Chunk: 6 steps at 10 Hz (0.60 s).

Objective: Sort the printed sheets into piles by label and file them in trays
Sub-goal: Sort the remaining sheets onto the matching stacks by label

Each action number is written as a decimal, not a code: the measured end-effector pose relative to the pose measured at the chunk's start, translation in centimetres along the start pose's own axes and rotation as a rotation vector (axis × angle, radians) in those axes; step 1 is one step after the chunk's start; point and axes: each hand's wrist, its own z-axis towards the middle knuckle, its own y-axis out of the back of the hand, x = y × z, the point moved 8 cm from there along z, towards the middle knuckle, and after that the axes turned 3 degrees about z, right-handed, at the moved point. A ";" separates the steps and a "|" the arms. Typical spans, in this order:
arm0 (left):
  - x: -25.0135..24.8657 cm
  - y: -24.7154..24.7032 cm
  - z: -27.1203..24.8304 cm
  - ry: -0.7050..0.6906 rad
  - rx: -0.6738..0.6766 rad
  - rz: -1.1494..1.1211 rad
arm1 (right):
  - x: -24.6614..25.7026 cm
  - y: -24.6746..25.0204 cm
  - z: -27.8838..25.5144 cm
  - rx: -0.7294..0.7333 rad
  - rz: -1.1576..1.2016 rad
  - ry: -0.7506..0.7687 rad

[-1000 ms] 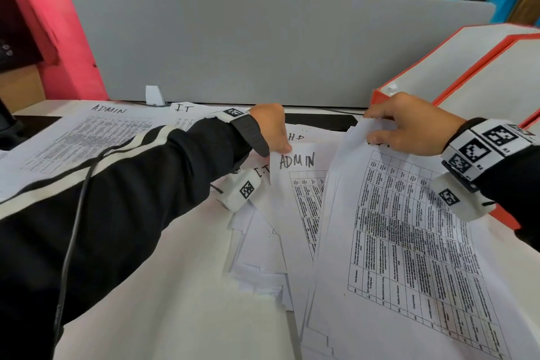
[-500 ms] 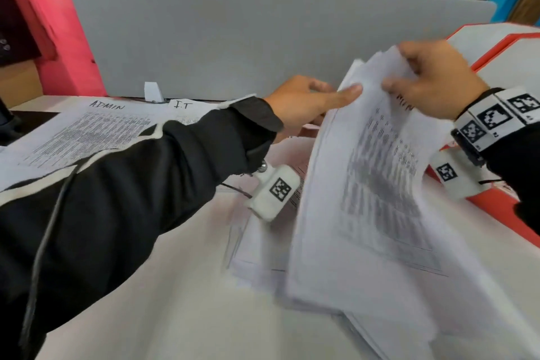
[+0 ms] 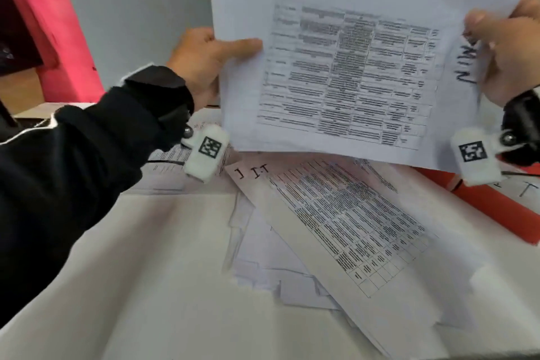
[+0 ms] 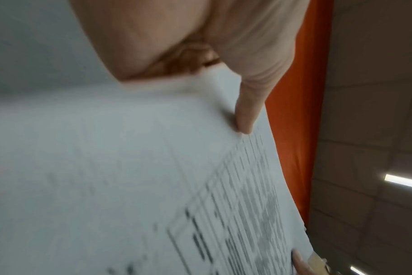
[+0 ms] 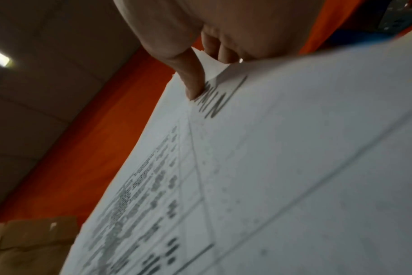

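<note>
Both hands hold a stack of printed sheets upright and turned sideways in front of me, above the desk. Handwritten letters "MIN" run down its right edge. My left hand grips the stack's left edge, thumb across the front. My right hand pinches the right edge, its thumb beside the label. The stack fills the left wrist view, the stack also the right wrist view. Below lie loose sheets marked "I.T" in a messy heap on the white desk.
An orange tray stands at the right, partly behind the held stack. More printed sheets lie on the desk behind my left wrist. A grey divider panel runs along the back of the desk.
The stack came off the desk, rose and turned sideways to face me. My left hand left the desk sheets and took the stack's left edge; the right hand kept hold.
</note>
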 end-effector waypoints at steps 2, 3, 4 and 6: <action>-0.3 -1.3 -1.1 -0.077 -0.047 -0.055 | 0.3 -1.0 -3.8 0.179 0.129 -0.049; 3.6 -1.8 -2.7 0.010 -0.010 0.019 | -4.1 -2.2 -7.4 0.314 0.109 -0.133; 5.1 -2.7 -3.6 0.012 -0.012 0.099 | -6.4 -2.2 -8.7 0.294 0.036 -0.134; 0.6 -3.1 -2.5 -0.073 -0.048 0.038 | -1.8 -2.5 -7.0 0.220 0.101 -0.055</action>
